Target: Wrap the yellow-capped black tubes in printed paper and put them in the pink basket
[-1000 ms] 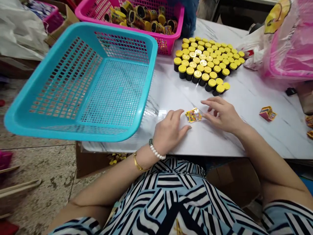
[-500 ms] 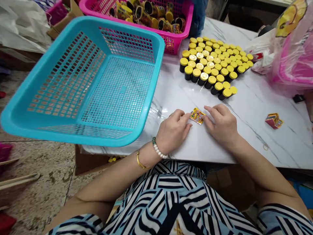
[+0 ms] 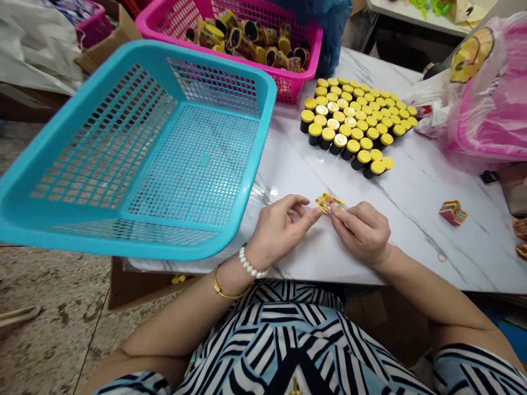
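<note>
The right hand (image 3: 362,233) has its fingers clamped on a small printed packet (image 3: 329,203) — light, flimsy, best taken by its edges — the left hand (image 3: 275,227) curled just beside it.

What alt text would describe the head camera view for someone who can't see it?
The left hand and right hand hold a small printed packet over a marble-patterned table. Beside them stand rows of yellow-capped black jars and a turquoise plastic basket.
</note>
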Demonstrator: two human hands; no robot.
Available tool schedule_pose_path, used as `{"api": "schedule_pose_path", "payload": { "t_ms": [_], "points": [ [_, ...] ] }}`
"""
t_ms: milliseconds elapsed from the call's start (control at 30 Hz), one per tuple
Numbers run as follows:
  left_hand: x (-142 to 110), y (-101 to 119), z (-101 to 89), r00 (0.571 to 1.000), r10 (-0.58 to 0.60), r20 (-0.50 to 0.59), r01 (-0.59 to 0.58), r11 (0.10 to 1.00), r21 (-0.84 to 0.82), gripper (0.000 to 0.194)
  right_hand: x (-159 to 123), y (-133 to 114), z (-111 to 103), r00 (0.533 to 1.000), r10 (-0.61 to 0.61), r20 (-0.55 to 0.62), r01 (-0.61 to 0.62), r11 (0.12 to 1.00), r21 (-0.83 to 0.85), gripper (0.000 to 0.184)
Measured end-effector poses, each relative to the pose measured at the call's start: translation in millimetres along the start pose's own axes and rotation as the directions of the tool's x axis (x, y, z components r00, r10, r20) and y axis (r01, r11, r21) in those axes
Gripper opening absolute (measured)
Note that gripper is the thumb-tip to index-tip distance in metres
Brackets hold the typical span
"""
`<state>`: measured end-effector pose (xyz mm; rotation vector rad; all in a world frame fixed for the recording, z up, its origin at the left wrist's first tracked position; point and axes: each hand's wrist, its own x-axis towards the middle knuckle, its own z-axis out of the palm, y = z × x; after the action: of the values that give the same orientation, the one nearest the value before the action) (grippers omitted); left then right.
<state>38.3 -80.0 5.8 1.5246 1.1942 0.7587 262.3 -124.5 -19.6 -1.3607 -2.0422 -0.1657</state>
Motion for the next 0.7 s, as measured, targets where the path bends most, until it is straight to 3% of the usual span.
{"api": "schedule_pose_path", "payload": {
  "t_ms": [67, 133, 233, 300, 333, 400, 467, 600, 700],
  "points": [
    [4, 2, 0.0, 0.988, -0.101, 0.12, 0.122, 0.974, -0.189, 0.044, 1, -6, -4, 0.997, -0.073, -0.004, 0.073, 0.997, 0.0, 0.03],
    [7, 2, 0.4, 0.984, -0.09, 0.153, 0.135, 0.94, -0.314, 0.036, 6, -11, -7, 0.997, -0.083, 0.013, 0.081, 0.994, 0.077, 0.033],
    [9, 0, -0.2, 0.996, -0.034, 0.086, 0.061, 0.941, -0.334, 0.029, 19, -13, -10, 0.987, 0.147, 0.067, -0.16, 0.946, 0.282, 0.041],
    [9, 0, -1.3, 0.996, 0.014, 0.084, 0.008, 0.966, -0.259, 0.029, 31, -11, -12, 0.919, 0.334, 0.211, -0.394, 0.814, 0.427, 0.045],
    [9, 2, -1.9, 0.994, 0.049, 0.093, -0.028, 0.978, -0.207, 0.029, 38, -9, -12, 0.871, 0.372, 0.32, -0.488, 0.722, 0.491, 0.045],
    [9, 6, -2.7, 0.989, 0.122, 0.083, -0.114, 0.989, -0.099, 0.029, 51, -7, -12, 0.772, 0.339, 0.537, -0.628, 0.534, 0.566, 0.044],
    [9, 12, -3.3, 0.987, 0.161, 0.019, -0.161, 0.986, -0.036, 0.031, 63, -8, -11, 0.725, 0.289, 0.625, -0.682, 0.428, 0.593, 0.045],
    [2, 23, -3.6, 0.978, 0.125, -0.164, -0.157, 0.967, -0.202, 0.036, 71, -13, -6, 0.783, 0.405, 0.471, -0.621, 0.47, 0.628, 0.049],
    [-9, 24, -1.3, 0.968, 0.129, -0.217, -0.19, 0.938, -0.289, 0.042, 64, -16, 0, 0.805, 0.484, 0.343, -0.578, 0.513, 0.634, 0.052]
  ]
}}
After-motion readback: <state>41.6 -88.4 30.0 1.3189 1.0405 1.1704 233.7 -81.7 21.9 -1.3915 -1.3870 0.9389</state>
